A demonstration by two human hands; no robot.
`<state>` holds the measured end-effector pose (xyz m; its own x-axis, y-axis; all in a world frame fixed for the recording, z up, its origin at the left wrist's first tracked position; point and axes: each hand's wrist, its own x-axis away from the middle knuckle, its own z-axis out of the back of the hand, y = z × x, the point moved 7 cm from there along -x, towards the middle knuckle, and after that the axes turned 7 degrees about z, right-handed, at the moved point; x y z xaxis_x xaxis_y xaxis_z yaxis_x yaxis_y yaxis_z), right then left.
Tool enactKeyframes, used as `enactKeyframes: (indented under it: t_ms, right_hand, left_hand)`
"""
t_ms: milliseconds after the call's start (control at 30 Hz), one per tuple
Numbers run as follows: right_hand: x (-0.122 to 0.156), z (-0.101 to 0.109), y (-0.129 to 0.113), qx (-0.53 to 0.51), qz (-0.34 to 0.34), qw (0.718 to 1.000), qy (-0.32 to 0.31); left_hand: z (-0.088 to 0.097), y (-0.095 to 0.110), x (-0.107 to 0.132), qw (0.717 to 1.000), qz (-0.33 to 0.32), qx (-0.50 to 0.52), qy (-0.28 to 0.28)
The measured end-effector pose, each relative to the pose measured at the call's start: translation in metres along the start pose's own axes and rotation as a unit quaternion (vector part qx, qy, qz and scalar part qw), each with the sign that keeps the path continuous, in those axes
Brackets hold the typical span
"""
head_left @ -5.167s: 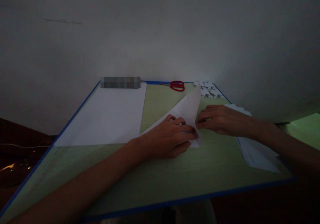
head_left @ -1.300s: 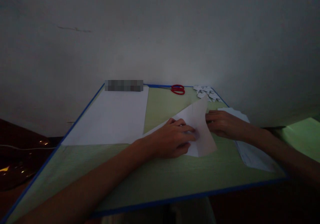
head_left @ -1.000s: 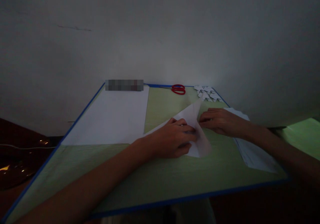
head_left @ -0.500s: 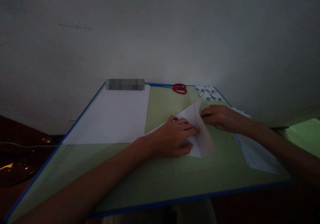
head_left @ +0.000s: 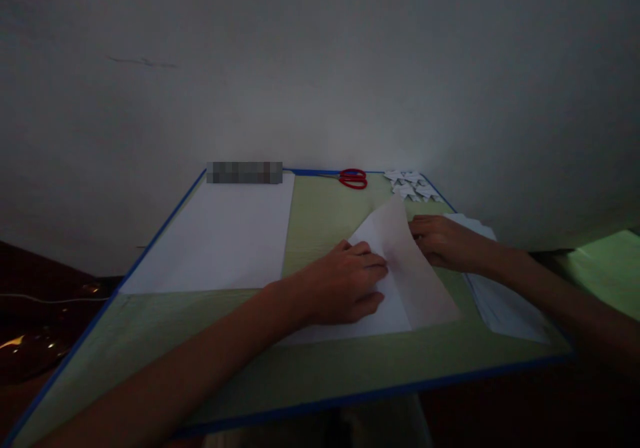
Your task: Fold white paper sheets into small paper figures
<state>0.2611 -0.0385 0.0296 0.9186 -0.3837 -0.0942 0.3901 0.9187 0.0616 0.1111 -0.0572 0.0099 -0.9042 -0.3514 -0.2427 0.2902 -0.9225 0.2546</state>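
Folded sheet (head_left: pixel 400 298) lies mid-desk, toward the near edge of the desk (head_left: pixel 150 328), with one flap raised along a diagonal crease. At the left, a large white sheet (head_left: pixel 220 235) lies flat and reaches the far edge. The left hand (head_left: pixel 345 281) presses palm-down on the lower layer, fingers extended. The right hand (head_left: pixel 443 241) grips the raised flap, fingertips hidden behind it. A paper stack (head_left: pixel 505 308) lies along the right edge. Red scissors (head_left: pixel 353 179) sit at the far edge, and small folded pieces (head_left: pixel 413 185) lie in the far right corner.
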Motion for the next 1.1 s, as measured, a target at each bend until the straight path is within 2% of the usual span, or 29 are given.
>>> enactKeyframes:
  t_ms: [133,467,767,1100]
  right_hand:
    - [0.003,0.001,-0.010,0.010,0.007,1.000,0.000]
    - [0.002,0.002,-0.022,0.046,0.023,0.999,-0.002]
    - [0.000,-0.001,-0.010,0.041,0.019,0.999,-0.006]
    - [-0.003,-0.004,0.009,0.038,0.016,0.999,-0.007]
  left_hand:
    - [0.001,-0.002,-0.001,0.999,-0.009,-0.035,0.013]
    - [0.001,-0.009,-0.002,0.999,-0.005,-0.030,0.009]
    - [0.000,-0.011,-0.001,1.000,-0.007,-0.008,0.028]
    - [0.000,-0.015,-0.001,1.000,-0.007,-0.011,0.019]
